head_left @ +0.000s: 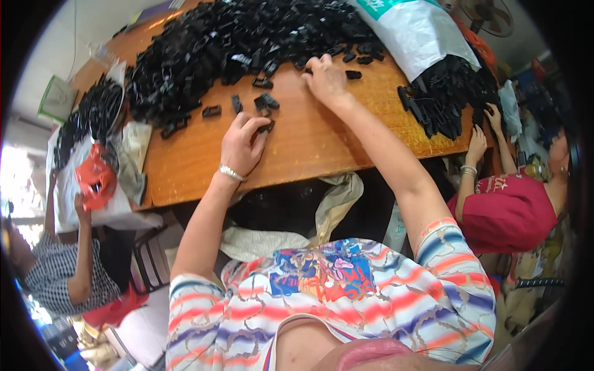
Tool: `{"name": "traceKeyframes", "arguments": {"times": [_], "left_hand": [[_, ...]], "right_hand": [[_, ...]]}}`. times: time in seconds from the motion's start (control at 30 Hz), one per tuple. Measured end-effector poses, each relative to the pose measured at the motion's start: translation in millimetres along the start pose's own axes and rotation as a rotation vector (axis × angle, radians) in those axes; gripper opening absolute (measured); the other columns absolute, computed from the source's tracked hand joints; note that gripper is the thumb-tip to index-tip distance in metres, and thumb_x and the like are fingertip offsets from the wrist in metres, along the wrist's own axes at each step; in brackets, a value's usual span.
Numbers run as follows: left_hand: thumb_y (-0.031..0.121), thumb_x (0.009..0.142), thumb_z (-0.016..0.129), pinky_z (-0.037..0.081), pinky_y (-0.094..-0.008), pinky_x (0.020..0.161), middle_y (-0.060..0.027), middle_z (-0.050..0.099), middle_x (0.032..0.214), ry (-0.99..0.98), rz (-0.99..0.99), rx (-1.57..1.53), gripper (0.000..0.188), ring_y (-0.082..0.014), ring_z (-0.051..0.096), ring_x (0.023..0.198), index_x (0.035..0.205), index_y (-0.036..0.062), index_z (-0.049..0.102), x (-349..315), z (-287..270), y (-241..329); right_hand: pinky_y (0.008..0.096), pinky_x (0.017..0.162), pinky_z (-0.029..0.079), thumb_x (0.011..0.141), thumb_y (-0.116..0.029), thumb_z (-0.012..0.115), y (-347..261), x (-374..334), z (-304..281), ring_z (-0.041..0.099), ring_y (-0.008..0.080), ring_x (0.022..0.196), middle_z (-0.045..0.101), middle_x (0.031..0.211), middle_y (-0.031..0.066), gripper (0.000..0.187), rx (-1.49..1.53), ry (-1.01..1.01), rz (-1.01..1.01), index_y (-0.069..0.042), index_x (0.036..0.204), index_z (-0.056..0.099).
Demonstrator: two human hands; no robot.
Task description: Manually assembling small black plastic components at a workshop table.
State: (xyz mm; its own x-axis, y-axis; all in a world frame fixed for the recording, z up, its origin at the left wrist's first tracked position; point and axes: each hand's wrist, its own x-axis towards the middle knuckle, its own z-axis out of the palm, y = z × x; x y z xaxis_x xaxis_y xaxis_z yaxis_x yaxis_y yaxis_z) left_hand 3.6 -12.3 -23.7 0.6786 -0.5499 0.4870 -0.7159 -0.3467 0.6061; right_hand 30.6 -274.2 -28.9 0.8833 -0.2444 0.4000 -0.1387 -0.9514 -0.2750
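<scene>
My left hand [241, 143] is low over the wooden table, pinching a small black plastic piece [266, 127] between thumb and fingers. Just beyond its fingertips lie several more loose black pieces [266, 101]. My right hand [327, 80] reaches farther out, to the near edge of a big heap of black plastic pieces [241, 37]. Its fingers are bent, and something dark shows between thumb and forefinger, too small to name. Another loose piece [353, 75] lies right of that hand.
On the right, a white sack [421, 31] spills long black parts [439, 99]; a person in a red shirt [507, 210] handles them. At left, another person in a checked shirt [68, 272] holds a red plastic bag [96, 176] beside bundled black strips [99, 111]. The wooden table's [204, 167] front edge runs before me.
</scene>
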Motion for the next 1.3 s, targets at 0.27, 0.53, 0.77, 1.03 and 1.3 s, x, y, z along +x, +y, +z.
{"name": "traceKeyframes", "arguments": {"times": [0.27,0.53,0.77,1.03,1.3], "left_hand": [[0.009,0.078,0.074,0.048,-0.0363,0.083,-0.0083,0.062,0.098,-0.07,0.096,0.084,0.016,-0.0286,0.056,0.095,0.092,0.0053,0.066,-2,4,-6],[0.009,0.075,0.076,0.048,-0.0386,0.083,-0.0099,0.061,0.096,-0.075,-0.042,0.038,0.032,-0.0295,0.057,0.093,0.103,0.0063,0.062,-4,5,-8],[0.017,0.076,0.077,0.048,-0.0384,0.086,-0.0086,0.06,0.096,0.007,-0.049,0.272,0.025,-0.0291,0.055,0.096,0.097,0.0077,0.068,-12,-1,-15],[0.018,0.076,0.077,0.049,-0.037,0.084,-0.0069,0.061,0.093,-0.017,-0.102,0.282,0.023,-0.0271,0.056,0.094,0.095,0.0084,0.068,-9,1,-16],[0.02,0.077,0.076,0.049,-0.0354,0.081,-0.0042,0.06,0.092,-0.03,-0.095,0.287,0.024,-0.0236,0.056,0.092,0.097,0.0088,0.068,-9,-1,-19]], "right_hand": [[0.0444,0.078,0.052,0.08,-0.016,0.073,33,12,6,0.062,0.0365,0.09,0.061,0.097,0.0177,0.02,0.095,0.04,-0.025,-0.007,0.093,0.061],[0.0342,0.069,0.051,0.083,-0.011,0.072,7,-50,-27,0.064,0.0249,0.076,0.064,0.087,0.0119,0.013,0.37,-0.095,-0.118,-0.001,0.09,0.067],[0.0403,0.078,0.052,0.081,-0.012,0.073,12,-51,-21,0.064,0.0314,0.092,0.065,0.103,0.0139,0.015,0.381,-0.077,-0.103,-0.005,0.093,0.07],[0.0405,0.084,0.051,0.082,-0.021,0.072,-6,-62,-33,0.063,0.0334,0.096,0.064,0.101,0.015,0.025,0.308,-0.183,-0.124,-0.007,0.103,0.072],[0.0379,0.076,0.052,0.079,-0.014,0.073,-64,-85,-31,0.063,0.0307,0.084,0.063,0.094,0.0141,0.024,0.588,-0.127,-0.263,-0.004,0.101,0.07]]}}
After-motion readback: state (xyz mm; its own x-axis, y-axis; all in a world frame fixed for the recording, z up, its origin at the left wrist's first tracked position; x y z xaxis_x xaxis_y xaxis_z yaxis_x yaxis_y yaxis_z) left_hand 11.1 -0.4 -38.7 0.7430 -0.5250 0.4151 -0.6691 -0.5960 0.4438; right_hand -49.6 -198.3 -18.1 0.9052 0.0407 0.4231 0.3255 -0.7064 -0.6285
